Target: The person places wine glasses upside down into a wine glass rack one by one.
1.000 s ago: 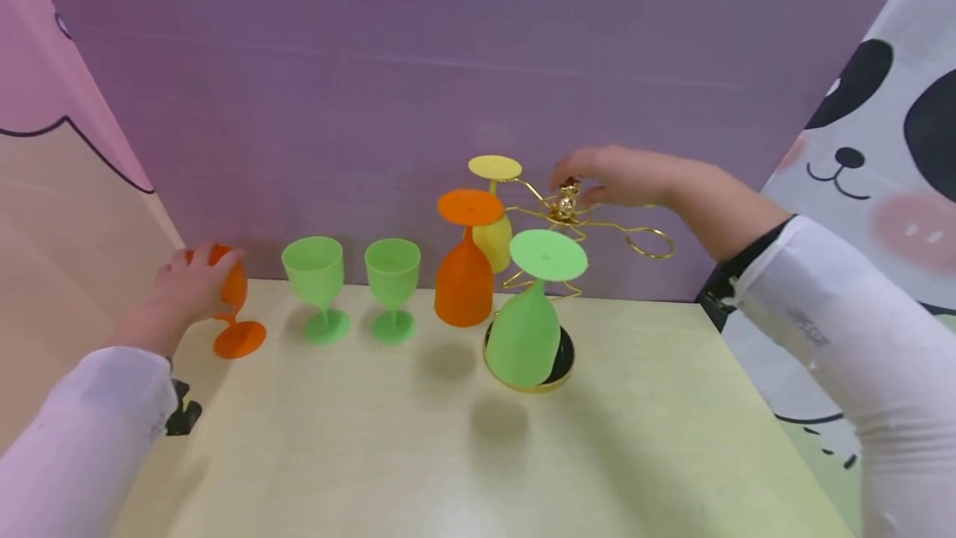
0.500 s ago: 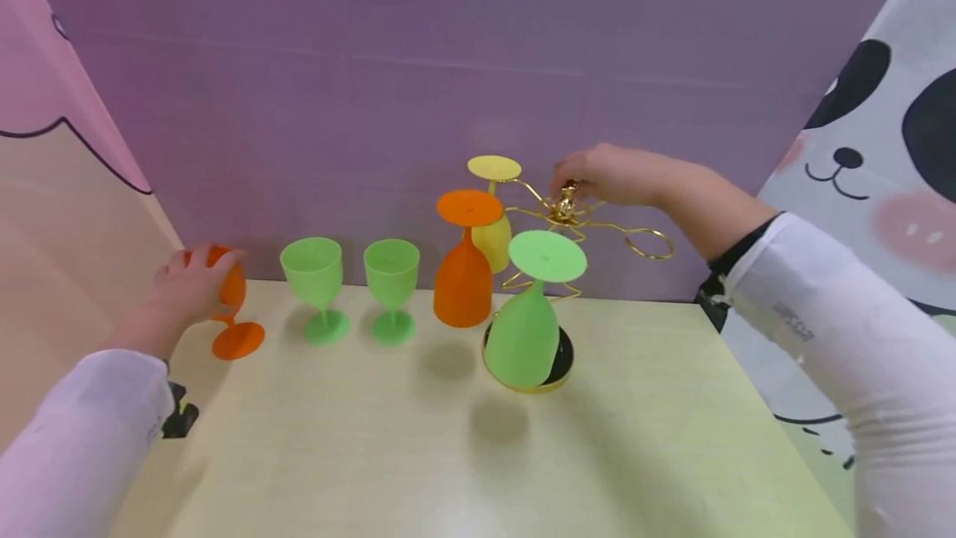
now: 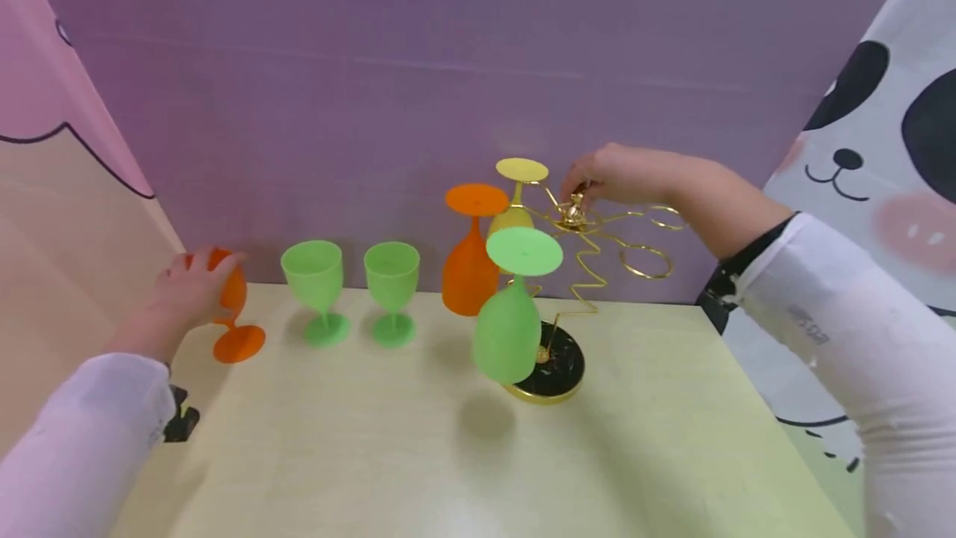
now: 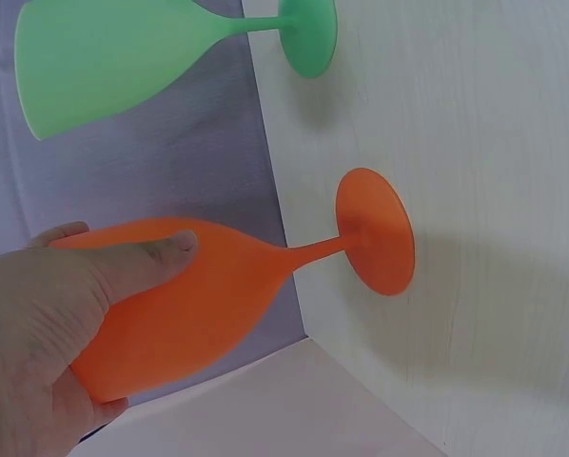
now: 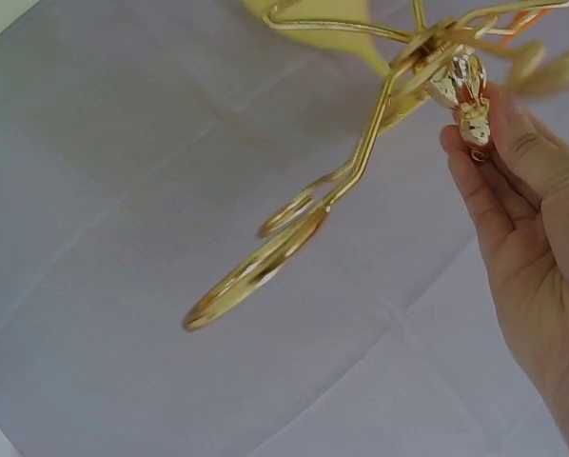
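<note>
My left hand [image 3: 187,291] grips the bowl of an orange goblet [image 4: 204,300] at the table's far left. Its foot [image 4: 375,233] is down on the tabletop. With thumb and fingers my right hand [image 3: 631,177] pinches the gold figure-shaped knob [image 5: 470,90] atop a gold wire glass rack [image 3: 590,260]. Upside down from the rack hang an orange goblet [image 3: 472,276], a yellow goblet [image 3: 521,170] and a light green goblet [image 3: 508,335]. Two wire rings on the right, including the nearer ring [image 3: 646,261], hold no goblet. The rack's round black base [image 3: 563,372] rests on the table.
Two light green goblets, one left [image 3: 312,268] and one right [image 3: 392,272], stand upright between the left hand and the rack. A purple cloth backdrop [image 3: 373,123] rises behind the pale table [image 3: 358,447]. Panda-printed cloth [image 3: 859,189] flanks the right side.
The rack has turned and shifted with the right hand on its knob. The hanging yellow goblet swung right, the green one left, uncovering more of the base. The left hand stayed in place.
</note>
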The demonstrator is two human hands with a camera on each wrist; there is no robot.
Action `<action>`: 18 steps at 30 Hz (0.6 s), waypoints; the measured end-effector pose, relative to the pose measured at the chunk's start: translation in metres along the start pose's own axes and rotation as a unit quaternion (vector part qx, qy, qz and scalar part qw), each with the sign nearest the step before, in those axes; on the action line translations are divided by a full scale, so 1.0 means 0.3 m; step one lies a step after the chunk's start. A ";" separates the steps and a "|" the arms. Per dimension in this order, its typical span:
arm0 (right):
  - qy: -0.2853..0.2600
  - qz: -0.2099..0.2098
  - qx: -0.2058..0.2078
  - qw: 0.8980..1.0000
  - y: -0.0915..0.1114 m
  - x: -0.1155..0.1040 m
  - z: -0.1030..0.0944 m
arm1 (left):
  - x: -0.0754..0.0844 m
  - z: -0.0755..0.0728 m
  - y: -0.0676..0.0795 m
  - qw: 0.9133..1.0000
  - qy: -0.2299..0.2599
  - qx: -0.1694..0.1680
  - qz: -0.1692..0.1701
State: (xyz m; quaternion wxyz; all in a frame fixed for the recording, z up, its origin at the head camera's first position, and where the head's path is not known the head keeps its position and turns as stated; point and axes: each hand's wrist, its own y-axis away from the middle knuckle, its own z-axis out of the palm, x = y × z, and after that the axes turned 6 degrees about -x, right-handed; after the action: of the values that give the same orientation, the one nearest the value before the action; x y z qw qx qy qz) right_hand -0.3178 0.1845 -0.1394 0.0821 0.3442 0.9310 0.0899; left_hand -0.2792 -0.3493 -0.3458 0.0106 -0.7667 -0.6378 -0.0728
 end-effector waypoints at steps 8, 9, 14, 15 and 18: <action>0.014 0.037 -0.037 0.999 -0.015 -0.030 -0.013 | -0.011 0.007 0.008 1.000 0.003 0.006 -0.001; 0.016 0.039 -0.040 0.998 -0.017 -0.035 -0.015 | -0.014 0.007 0.008 1.000 0.003 0.007 0.000; 0.030 0.046 -0.042 0.998 -0.026 -0.049 -0.019 | -0.015 0.004 0.011 1.000 0.007 0.000 0.003; 0.032 0.048 -0.041 0.997 -0.028 -0.050 -0.020 | -0.015 0.003 0.011 1.000 0.005 0.001 0.005; 0.036 0.057 -0.037 0.997 -0.032 -0.053 -0.019 | -0.015 0.002 0.007 1.000 0.007 0.000 0.004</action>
State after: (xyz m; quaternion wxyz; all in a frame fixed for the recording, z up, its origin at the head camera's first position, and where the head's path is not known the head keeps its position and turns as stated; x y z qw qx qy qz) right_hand -0.3131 0.1663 -0.1345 0.0561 0.3897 0.9084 0.1407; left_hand -0.2779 -0.3539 -0.3470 0.0151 -0.7689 -0.6343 -0.0783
